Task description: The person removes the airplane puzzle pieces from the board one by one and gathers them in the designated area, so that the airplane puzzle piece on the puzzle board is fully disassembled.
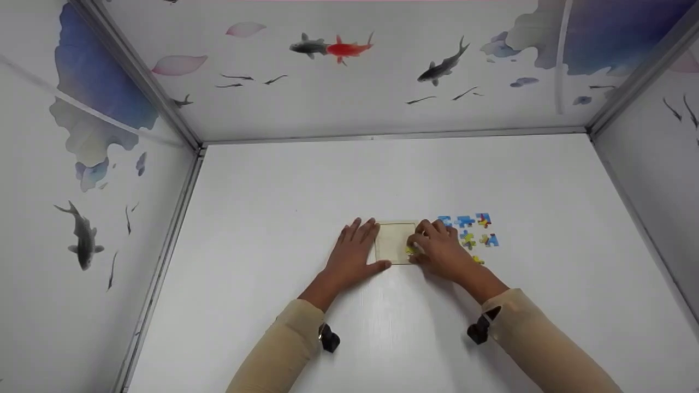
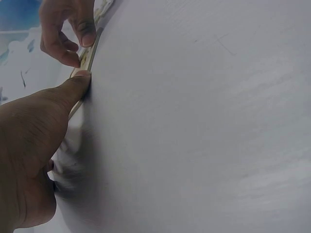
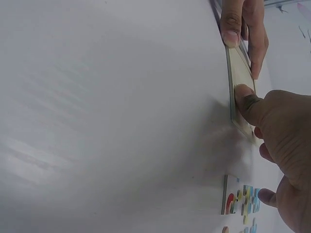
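Observation:
A shallow square wooden puzzle tray lies flat on the white table. My left hand rests along its left side with fingers stretched out, the thumb on the near edge. At the tray's right side, my right hand has bent fingers and pinches a small yellow jigsaw piece, mostly covered by the fingers. In the right wrist view, the right thumb presses on the bare tray close to its corner. The left wrist view shows both thumbs near the tray rim.
Several loose jigsaw pieces in blue, yellow and red lie in rough rows right of the tray, partly behind the right hand. White panels printed with fish enclose the table at the back and sides.

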`<state>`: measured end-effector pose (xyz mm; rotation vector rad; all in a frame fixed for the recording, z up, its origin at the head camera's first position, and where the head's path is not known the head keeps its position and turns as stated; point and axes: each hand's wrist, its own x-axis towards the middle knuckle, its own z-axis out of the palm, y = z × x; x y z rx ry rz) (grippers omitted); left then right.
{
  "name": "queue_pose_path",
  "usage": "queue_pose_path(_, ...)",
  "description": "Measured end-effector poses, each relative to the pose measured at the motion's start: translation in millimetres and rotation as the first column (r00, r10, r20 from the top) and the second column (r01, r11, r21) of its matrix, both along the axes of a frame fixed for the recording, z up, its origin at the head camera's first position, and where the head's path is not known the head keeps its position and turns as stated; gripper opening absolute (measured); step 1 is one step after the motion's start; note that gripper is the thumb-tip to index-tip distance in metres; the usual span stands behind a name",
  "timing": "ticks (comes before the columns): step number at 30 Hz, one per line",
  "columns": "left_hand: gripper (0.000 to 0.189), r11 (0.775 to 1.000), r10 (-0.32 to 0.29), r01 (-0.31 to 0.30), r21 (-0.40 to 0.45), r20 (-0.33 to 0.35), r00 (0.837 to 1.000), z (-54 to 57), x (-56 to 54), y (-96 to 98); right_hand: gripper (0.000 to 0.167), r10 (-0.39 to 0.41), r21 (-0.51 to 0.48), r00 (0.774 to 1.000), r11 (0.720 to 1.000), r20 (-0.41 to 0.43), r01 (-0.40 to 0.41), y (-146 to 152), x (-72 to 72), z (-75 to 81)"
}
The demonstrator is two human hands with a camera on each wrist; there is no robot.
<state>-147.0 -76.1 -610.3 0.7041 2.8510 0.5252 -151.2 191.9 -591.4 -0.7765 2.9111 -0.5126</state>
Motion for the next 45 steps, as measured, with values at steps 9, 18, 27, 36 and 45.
queue_pose_path(9,0.097,1.000,-0.002,0.002,0.001,-0.004,1.000,-0.4,-0.5,0.4,0.035,0.005,0.024,1.000,1.000,0.005,-0.005,-1.5,-0.7,1.0)
queue_pose_path(18,0.097,1.000,0.001,-0.001,0.001,0.007,1.000,-0.7,-0.6,0.7,0.034,0.044,0.015,0.999,0.999,-0.003,-0.044,-0.7,0.0,0.1)
queue_pose_path(27,0.098,1.000,-0.006,0.006,0.016,0.004,1.000,-2.2,-0.3,-0.2,0.027,0.069,-0.032,0.997,0.997,-0.033,-0.070,0.7,3.1,-1.7)
queue_pose_path(36,0.099,1.000,-0.012,0.012,0.016,-0.007,1.000,-1.9,-0.8,-0.7,0.025,0.096,0.011,0.994,0.995,-0.048,-0.095,1.4,5.1,3.1)
queue_pose_path(45,0.099,1.000,-0.012,0.012,0.009,-0.008,1.000,-1.9,-0.9,-0.6,0.029,0.142,0.035,0.987,0.990,-0.077,-0.140,5.5,6.9,0.9)
